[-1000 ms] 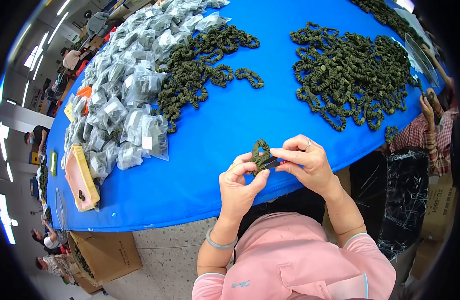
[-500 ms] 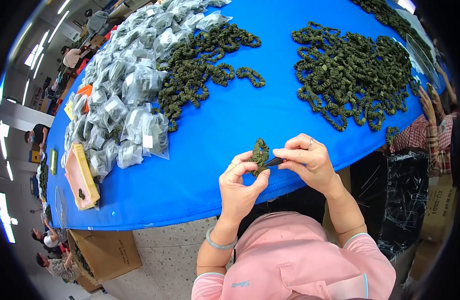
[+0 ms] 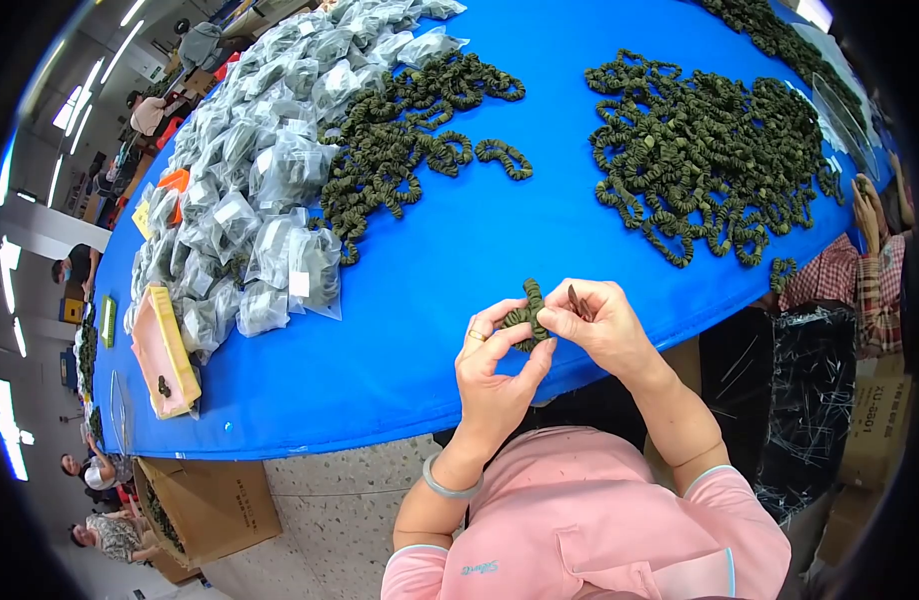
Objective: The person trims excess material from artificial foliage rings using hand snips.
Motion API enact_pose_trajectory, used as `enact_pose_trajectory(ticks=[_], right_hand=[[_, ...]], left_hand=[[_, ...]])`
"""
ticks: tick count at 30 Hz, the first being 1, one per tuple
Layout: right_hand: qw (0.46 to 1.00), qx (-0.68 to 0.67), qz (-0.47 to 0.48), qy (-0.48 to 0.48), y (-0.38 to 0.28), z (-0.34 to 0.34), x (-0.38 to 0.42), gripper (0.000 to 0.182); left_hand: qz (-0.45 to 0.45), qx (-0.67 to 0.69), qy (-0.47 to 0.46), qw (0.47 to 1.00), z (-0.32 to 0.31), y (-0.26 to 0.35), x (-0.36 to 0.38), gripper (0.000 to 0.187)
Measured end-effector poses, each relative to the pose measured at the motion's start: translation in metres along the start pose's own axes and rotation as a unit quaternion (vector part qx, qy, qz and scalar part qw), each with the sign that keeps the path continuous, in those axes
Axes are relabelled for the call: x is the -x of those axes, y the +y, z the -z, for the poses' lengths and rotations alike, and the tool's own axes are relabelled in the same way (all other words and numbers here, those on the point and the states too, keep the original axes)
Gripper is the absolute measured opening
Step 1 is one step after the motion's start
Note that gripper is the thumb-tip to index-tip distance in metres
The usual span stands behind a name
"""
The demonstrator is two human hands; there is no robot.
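Near the front edge of the table, a dark green ruffled scrunchie (image 3: 533, 296) is held up between both hands. My left hand (image 3: 500, 372) is closed, its thumb and fingers pinching the scrunchie from the left and below. From the right, my right hand (image 3: 612, 328) pinches the same scrunchie with thumb and forefinger. A small reddish-brown tool, which looks like thread snips (image 3: 580, 304), sticks up out of the right hand's grip; the rest of it is hidden by the fingers.
Bagged scrunchies (image 3: 245, 190) cover the left of the blue table (image 3: 460, 380), beside a loose scrunchie heap (image 3: 380, 160). A larger scrunchie pile (image 3: 710, 150) lies right. A pink-and-yellow tray (image 3: 175, 350) stands left. Another person's hands (image 3: 868, 210) are at the right edge.
The snips' dark tip pointed at the scrunchie earlier; now the tool is turned up within the right hand. That hand has moved left, and its thumb and forefinger now pinch the scrunchie.
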State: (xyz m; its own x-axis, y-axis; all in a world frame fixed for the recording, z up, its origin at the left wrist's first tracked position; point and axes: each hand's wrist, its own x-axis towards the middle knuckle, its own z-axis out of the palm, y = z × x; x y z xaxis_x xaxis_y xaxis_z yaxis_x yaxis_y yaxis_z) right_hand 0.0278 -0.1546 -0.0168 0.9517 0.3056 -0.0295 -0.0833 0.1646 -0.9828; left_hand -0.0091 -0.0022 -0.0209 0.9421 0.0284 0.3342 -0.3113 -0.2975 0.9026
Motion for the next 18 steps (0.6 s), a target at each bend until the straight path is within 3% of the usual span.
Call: enact_pose_trajectory(ticks=[2, 6, 11, 18], right_hand=[[1.000, -0.008, 0.002, -0.001, 0.000, -0.002, 0.002, 0.017], [0.949, 0.222, 0.196, 0.108, -0.007, -0.006, 0.006, 0.025], [0.919, 0.304, 0.228, 0.105, 0.003, 0.000, 0.011, 0.031], [0.875, 0.365, 0.294, 0.124, 0.002, 0.002, 0.010, 0.034]], left_hand=[[0.011, 0.021, 0.002, 1.000, 0.001, -0.003, 0.000, 0.022], [0.020, 0.028, 0.036, 0.999, 0.005, -0.008, 0.000, 0.024], [-0.072, -0.123, 0.063, 0.988, 0.002, -0.006, -0.001, 0.024], [-0.101, -0.180, 0.086, 0.975, -0.001, -0.006, -0.001, 0.025]])
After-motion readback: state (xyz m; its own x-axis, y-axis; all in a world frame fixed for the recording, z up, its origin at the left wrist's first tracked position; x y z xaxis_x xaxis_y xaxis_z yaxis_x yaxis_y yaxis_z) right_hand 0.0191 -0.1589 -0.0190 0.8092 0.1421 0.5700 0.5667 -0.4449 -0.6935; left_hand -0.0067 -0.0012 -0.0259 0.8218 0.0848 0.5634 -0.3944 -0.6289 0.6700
